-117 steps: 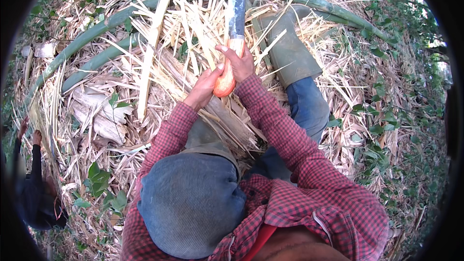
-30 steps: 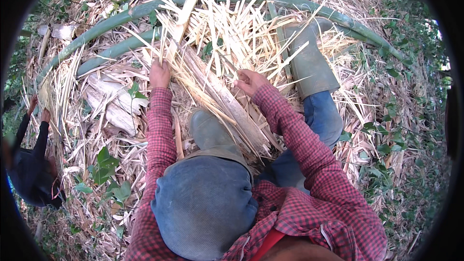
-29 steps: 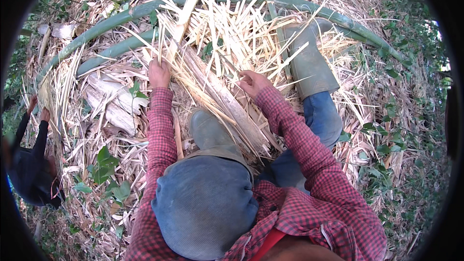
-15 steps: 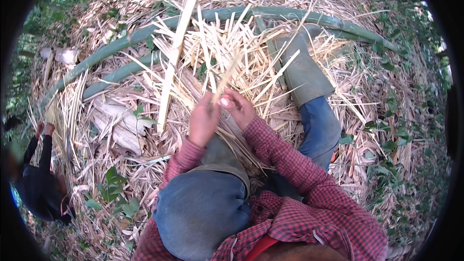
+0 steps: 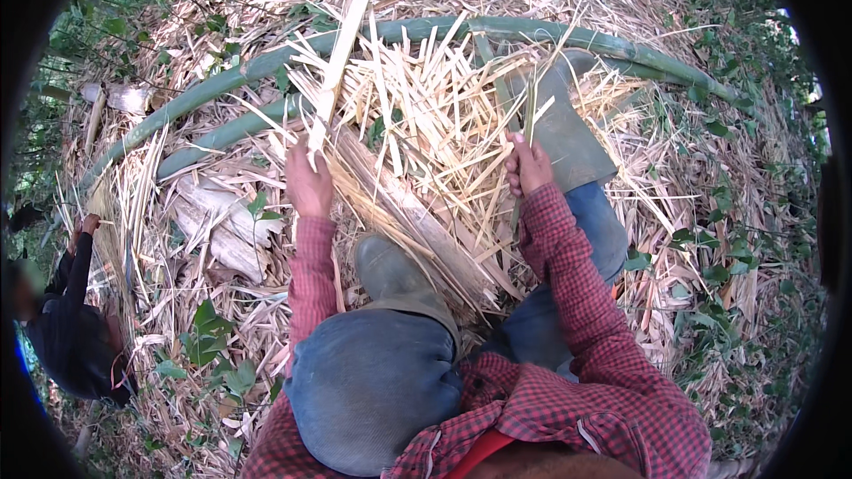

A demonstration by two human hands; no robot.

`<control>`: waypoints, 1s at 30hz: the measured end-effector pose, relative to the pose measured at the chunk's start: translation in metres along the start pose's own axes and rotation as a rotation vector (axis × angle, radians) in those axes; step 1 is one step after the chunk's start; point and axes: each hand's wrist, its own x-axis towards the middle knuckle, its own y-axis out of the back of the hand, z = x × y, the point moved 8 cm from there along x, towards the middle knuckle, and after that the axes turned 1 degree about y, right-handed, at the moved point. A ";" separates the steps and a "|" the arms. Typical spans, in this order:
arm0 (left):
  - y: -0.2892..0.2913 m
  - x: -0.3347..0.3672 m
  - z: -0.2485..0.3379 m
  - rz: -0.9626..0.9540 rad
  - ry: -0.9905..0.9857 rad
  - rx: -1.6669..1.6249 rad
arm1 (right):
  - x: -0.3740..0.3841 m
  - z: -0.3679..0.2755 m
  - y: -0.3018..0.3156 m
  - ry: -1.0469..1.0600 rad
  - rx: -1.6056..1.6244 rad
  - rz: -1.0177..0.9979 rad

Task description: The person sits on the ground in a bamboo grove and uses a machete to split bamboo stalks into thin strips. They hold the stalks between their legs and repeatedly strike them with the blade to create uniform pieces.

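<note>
Wide pale strip (image 5: 344, 53): at left, running far from your left hand; its raw edge could nick fingers that slide along it.
Thin greenish strip (image 5: 531, 111): at right, beside your boot (image 5: 572, 142); swung left, it could snag in the crisscrossed splints (image 5: 426, 124).
Left hand (image 5: 309, 182): partly curled over the wide strip's near part; I cannot tell whether it grips.
Right hand (image 5: 530, 164): fingers wrapped round the greenish strip, well apart from your left.

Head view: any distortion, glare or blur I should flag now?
Head view, rim: fisheye vignetting, with the green pole looking bowed, perhaps partly from the lens; head view, centre: bright pale strips, edges readable; head view, left edge: a blurred patch over part of the co-worker.
</note>
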 end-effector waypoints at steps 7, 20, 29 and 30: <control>-0.100 0.026 -0.065 -0.264 0.119 0.013 | -0.015 0.070 0.023 -0.123 0.055 0.025; -0.049 -0.016 -0.083 0.047 0.135 0.252 | -0.056 0.022 0.055 0.058 -0.050 -0.153; -0.050 -0.034 -0.127 -0.077 0.278 0.058 | -0.087 0.025 0.070 -0.077 -0.632 -0.582; -0.056 -0.038 -0.134 -0.150 0.320 0.026 | -0.091 0.024 0.072 -0.079 -0.573 -0.587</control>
